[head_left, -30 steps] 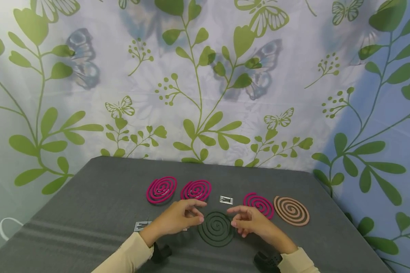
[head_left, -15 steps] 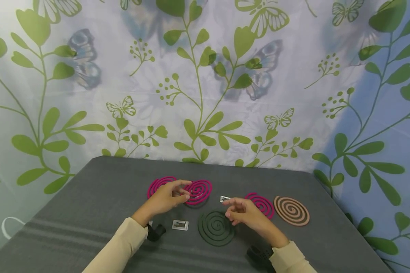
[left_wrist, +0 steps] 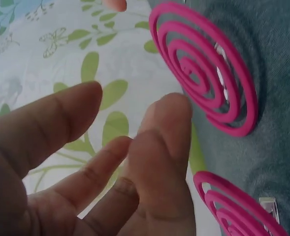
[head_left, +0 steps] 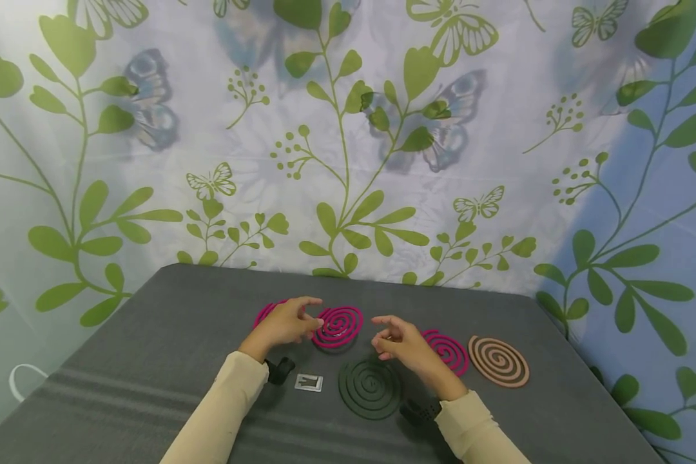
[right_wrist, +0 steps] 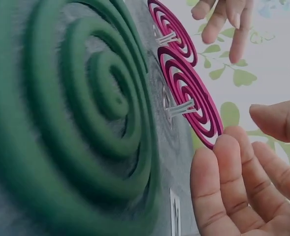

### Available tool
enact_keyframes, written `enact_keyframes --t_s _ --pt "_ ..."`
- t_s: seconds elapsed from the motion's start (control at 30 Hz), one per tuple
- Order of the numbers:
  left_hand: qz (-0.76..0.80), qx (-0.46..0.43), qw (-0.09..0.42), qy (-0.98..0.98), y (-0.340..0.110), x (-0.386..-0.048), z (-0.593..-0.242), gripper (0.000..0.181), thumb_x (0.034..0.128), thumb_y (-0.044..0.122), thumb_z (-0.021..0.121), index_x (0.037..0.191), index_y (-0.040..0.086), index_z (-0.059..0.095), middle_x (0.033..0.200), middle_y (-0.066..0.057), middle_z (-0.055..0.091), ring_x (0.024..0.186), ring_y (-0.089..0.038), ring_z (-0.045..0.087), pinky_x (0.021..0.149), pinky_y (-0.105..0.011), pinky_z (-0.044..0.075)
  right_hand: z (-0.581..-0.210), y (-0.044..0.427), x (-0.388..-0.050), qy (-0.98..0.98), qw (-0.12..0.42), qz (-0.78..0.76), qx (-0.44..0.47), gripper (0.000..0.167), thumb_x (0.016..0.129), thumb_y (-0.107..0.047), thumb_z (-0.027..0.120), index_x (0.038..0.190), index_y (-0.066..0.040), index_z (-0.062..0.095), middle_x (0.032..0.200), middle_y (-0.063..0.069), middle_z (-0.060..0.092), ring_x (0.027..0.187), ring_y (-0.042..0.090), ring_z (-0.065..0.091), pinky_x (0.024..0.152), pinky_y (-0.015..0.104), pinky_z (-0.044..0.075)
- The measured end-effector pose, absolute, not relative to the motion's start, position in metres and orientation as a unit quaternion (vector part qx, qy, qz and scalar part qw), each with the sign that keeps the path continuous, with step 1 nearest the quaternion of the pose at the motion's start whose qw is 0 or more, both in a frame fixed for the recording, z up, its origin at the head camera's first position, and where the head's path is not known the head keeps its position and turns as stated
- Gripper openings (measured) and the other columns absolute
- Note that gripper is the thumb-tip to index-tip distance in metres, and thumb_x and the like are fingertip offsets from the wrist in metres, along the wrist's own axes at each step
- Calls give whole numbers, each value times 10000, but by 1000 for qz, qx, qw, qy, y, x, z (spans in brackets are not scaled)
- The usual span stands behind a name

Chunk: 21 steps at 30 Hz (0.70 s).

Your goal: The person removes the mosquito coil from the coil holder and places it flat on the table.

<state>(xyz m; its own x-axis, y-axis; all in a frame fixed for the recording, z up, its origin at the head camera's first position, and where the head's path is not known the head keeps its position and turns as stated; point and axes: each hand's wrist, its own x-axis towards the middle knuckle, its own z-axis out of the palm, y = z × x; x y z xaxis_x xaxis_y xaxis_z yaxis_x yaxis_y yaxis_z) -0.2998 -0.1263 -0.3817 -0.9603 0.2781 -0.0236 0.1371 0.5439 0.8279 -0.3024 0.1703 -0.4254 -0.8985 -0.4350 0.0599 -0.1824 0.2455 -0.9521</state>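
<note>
In the head view the left hand (head_left: 284, 323) hovers between two pink spiral coils on the left, partly covering the farther-left coil (head_left: 265, 312); the other pink coil (head_left: 338, 327) lies by its fingertips. The right hand (head_left: 405, 345) hangs above the far edge of a dark green coil (head_left: 370, 388), beside a third pink coil (head_left: 445, 351). Both hands hold nothing, their fingers loosely bent. In the right wrist view, metal stands (right_wrist: 180, 108) prop two pink coils above the table. The left wrist view shows the left hand's thumb apart from its fingers.
A tan coil (head_left: 499, 361) lies at the right on the grey table (head_left: 197, 309). A flat metal stand (head_left: 309, 382) lies left of the green coil. A patterned curtain hangs behind the table, and a white loop (head_left: 16, 384) shows at its left edge.
The left hand moved away from the green coil, back and left to the pink coils. The right hand shifted slightly left and farther back. The coils stay in place.
</note>
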Motion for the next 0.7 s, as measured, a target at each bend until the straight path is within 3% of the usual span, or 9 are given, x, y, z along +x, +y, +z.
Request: enact_keyframes --t_s 0.27,0.5,0.7 --pt "452 98 86 883 -129 -304 -383 526 1044 121 714 1533 -3 569 794 -101 716 770 -336 751 692 -360 609 -419 153 -315 791 123 -573 -177 626 1055 -34 663 1583 132 370 1164 274 705 959 288 724 832 374 638" --pt "453 99 129 877 -134 -306 -387 586 1056 128 711 1586 -4 501 906 -118 764 685 -186 742 685 -338 613 -422 138 -326 783 145 -584 -157 711 1033 -13 688 1614 135 306 1094 233 727 817 180 706 765 340 640" --pt "465 102 156 866 -135 -307 -390 632 1063 112 695 1620 -22 431 1001 -166 774 647 -126 724 642 -298 602 -426 131 -327 782 140 -592 -139 684 1028 -2 698 1606 117 351 1046 187 729 792 177 708 743 341 643"
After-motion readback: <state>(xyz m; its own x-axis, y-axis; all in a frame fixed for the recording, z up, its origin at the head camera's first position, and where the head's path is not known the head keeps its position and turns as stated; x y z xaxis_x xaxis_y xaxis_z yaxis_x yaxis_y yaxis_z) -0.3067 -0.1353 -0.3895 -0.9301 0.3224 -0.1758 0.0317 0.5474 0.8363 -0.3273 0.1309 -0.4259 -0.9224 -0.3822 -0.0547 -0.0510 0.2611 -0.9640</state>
